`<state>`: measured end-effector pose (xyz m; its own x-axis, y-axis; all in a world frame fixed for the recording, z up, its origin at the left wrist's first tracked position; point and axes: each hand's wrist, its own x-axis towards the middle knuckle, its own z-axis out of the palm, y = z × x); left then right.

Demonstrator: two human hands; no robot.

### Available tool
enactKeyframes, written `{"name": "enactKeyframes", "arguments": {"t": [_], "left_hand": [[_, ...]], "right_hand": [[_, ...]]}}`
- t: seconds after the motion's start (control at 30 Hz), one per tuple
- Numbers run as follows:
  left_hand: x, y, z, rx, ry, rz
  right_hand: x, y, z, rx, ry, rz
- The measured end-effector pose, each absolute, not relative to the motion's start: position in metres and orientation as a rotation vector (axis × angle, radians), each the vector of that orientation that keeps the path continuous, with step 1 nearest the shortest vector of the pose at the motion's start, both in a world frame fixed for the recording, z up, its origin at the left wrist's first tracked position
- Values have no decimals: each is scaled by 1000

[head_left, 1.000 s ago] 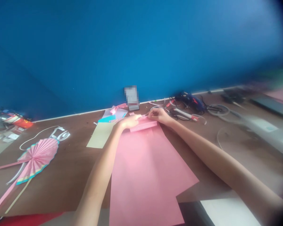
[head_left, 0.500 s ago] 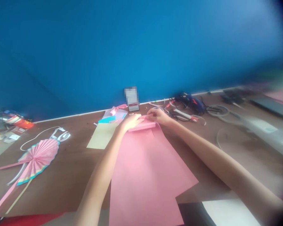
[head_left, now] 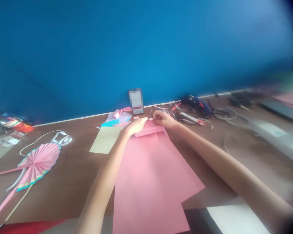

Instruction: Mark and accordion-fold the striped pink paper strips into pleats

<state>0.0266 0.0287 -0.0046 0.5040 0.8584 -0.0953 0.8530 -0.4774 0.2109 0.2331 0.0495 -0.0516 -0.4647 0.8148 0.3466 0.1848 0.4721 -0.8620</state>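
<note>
Cluttered brown table [head_left: 70,178] beneath pink paper [head_left: 148,185], against a blue wall [head_left: 146,48]

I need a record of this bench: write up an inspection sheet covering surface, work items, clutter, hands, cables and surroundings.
Surface: brown tabletop, partly covered by paper.
Work items: large pink sheet, with folded pink paper at its far end.
Clutter: pleated pink fan at left; cream sheet beside the left forearm.
Hands: left hand and right hand both at the folded pink paper; exact grip unclear.
Cables: apparent cable coil at right, near the wall.
Surroundings: blue wall behind.
</note>
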Motion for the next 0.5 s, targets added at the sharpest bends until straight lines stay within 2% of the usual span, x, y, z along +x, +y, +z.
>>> {"name": "enactKeyframes", "arguments": {"t": [0.23,0.5], "left_hand": [[29,27,-8,2358,1505,149],[34,26,-14,2412,1520,331]], "right_hand": [[227,42,-53,-851,-1565,1302],[227,45,-52,-890,-1461,1271]]}}
